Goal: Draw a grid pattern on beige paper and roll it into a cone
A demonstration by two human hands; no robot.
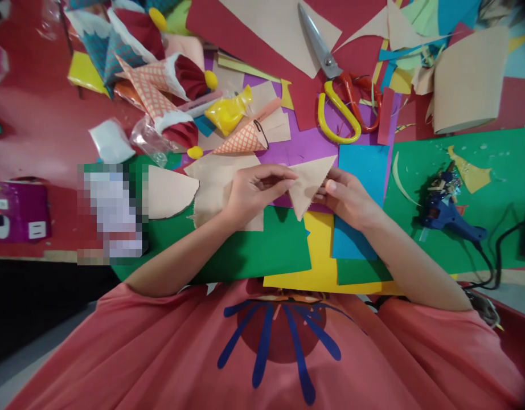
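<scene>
Between both hands is a tan paper triangle [310, 181], one point facing down. My left hand [256, 191] pinches its left corner between thumb and fingertips. At its right edge, my right hand [348, 196] has the thumb in front and the fingers partly behind the paper. Under my left wrist lies a tan paper sheet [213, 185] with a jagged edge. A pale rounded-edge paper piece [171, 192] sits left of that sheet. Just above the left hand rests an orange-and-white patterned cone [241, 138].
Large scissors [331, 65] with yellow and red handles lie beyond the hands. A blue glue gun [452, 216] with a cord rests on green sheet [501, 165] at right. Finished-looking patterned cones [154, 80] pile up at upper left. Yellow packet [230, 109] lies nearby.
</scene>
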